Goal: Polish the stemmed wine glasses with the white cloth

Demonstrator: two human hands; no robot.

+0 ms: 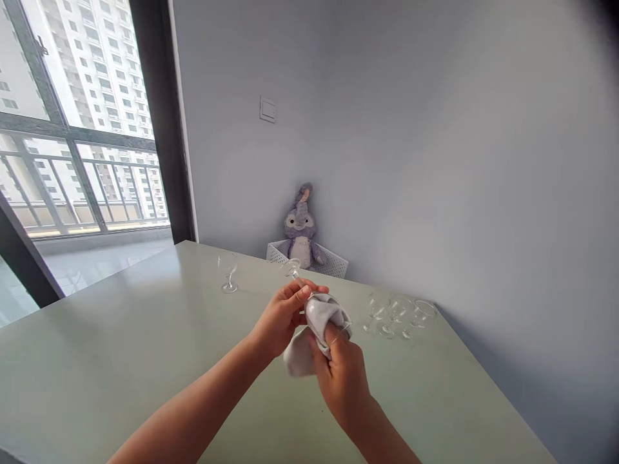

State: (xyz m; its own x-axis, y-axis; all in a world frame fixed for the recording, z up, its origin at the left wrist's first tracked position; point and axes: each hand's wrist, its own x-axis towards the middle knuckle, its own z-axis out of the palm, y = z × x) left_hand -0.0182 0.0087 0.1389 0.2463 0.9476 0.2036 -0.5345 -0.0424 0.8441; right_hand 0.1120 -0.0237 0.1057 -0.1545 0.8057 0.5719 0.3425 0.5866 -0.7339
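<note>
A clear stemmed glass with a rounded bowl (316, 309) is held above the table, tilted so that its thin round foot points to eleven o'clock and its mouth toward four. A soft, pale grey cloth (300, 357) is bunched in smooth folds inside the bowl, with a loose flap, slightly blurred, hanging at seven o'clock. At nine o'clock, the left hand (283, 310) has thumb and fingers clamped around the stem where it meets the bowl. At five, the right hand (344, 374) has its fingers gripping the cloth at the mouth, their tips partly hidden in the folds. Below spreads a glossy, pale greenish tabletop (145, 341). Between nine and ten o'clock stands a single clear stemmed glass (228, 274); at three, three clear stemmed glasses (396, 310) stand close together, upright. Near twelve, a fuzzy purple-grey plush toy with a pale belly (300, 241) sits in a white perforated basket (334, 264) beyond the table edge, against smooth grey walls (425, 148).
</note>
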